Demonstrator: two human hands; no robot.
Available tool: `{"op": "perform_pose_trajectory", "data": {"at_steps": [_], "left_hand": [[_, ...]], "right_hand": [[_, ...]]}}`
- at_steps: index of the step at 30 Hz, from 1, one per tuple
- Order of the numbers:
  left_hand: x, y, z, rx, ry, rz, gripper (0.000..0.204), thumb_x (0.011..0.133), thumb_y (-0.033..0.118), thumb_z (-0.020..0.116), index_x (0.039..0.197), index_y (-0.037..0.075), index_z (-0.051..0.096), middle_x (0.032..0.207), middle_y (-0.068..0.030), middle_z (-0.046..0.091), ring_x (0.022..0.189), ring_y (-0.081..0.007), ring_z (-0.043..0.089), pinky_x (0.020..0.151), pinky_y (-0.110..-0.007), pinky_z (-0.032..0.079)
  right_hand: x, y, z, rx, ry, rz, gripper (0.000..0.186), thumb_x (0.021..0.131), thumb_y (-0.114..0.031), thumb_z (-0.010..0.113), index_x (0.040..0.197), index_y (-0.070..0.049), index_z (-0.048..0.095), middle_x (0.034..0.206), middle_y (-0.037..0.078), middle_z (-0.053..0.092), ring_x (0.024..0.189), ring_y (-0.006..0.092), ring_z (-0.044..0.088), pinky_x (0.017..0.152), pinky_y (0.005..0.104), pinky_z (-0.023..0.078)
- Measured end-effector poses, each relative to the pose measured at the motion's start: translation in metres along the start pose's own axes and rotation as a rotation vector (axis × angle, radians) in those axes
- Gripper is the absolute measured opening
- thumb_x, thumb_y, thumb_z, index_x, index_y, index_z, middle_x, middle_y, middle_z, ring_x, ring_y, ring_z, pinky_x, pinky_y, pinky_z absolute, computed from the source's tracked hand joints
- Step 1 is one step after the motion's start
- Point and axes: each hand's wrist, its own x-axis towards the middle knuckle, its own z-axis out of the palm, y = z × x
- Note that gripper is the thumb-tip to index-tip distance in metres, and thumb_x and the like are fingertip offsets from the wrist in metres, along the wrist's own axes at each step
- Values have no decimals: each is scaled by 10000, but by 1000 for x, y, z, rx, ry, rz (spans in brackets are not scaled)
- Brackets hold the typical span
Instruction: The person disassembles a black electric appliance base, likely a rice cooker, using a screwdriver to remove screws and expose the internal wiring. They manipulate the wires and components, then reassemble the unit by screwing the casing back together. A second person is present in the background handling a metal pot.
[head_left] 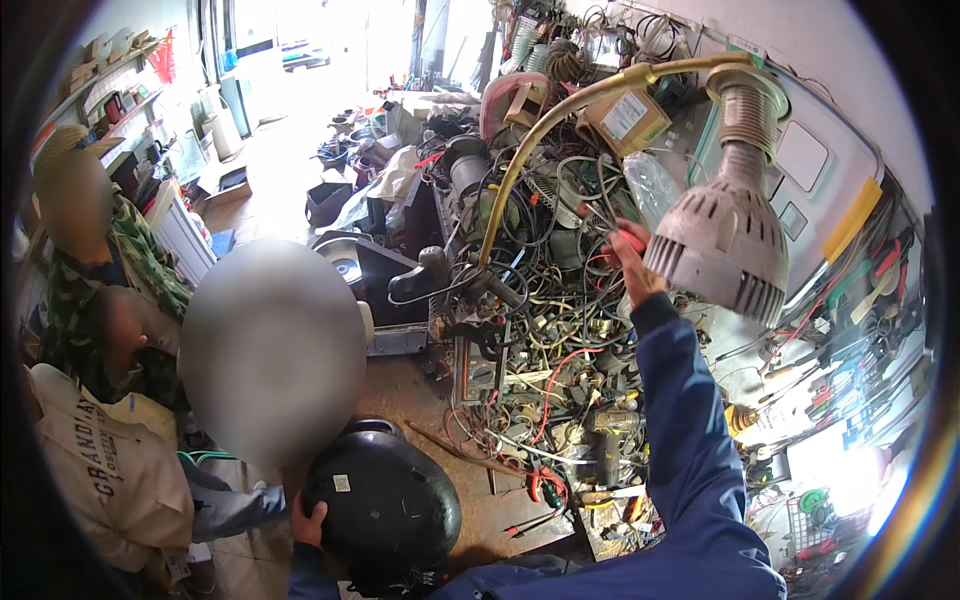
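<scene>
My left hand (307, 524) grips the left edge of a black rounded pot (385, 500), which lies with its curved outside up on the brown bench top (440, 385). A small pale sticker and a dark handle show on the pot. My right arm, in a blue sleeve, reaches far out over the cluttered bench. There my right hand (636, 268) is closed round a red-handled tool (627, 241); its tip is hard to make out among the cables. Just right of that hand hangs a big lamp (725, 235) with a slotted housing.
A tangle of cables (570, 290) and small parts covers the bench. A yellow bent arm (540, 125) carries the lamp. Near the pot lie red-and-green-handled pliers (546, 487) and a drill (610, 440). People stand at left, one in a camouflage jacket (140, 245), one in a beige sweatshirt (110, 470).
</scene>
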Motion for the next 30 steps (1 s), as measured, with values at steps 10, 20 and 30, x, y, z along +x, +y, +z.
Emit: {"op": "perform_pose_trajectory", "data": {"at_steps": [10, 20, 30], "left_hand": [[-13, 38, 14, 82, 9, -72, 967, 814, 425, 867, 1525, -45, 411, 1444, -195, 561, 1337, -311, 529, 1136, -437, 411], [12, -31, -9, 191, -122, -45, 1120, 783, 635, 828, 1607, 82, 309, 1571, -232, 387, 1393, -427, 460, 1094, -638, 477], [-20, 28, 10, 81, 56, -124, 973, 815, 438, 858, 1529, -44, 405, 1474, -199, 524, 1351, -316, 509, 1167, -433, 375]], "right_hand": [[121, 30, 53, -3, 94, 155, 227, 940, -95, 693, 1145, 2, 671, 849, 67, 710, 685, 181, 725, 588, 315, 605], [267, 16, 63, 216, 10, -97, 182, 954, -160, 698, 1076, -24, 697, 913, 92, 729, 775, 193, 731, 742, 333, 611], [196, -53, 114, -97, -136, 28, 199, 998, -210, 673, 1081, -36, 721, 843, 80, 721, 675, 158, 715, 619, 293, 624]]}}
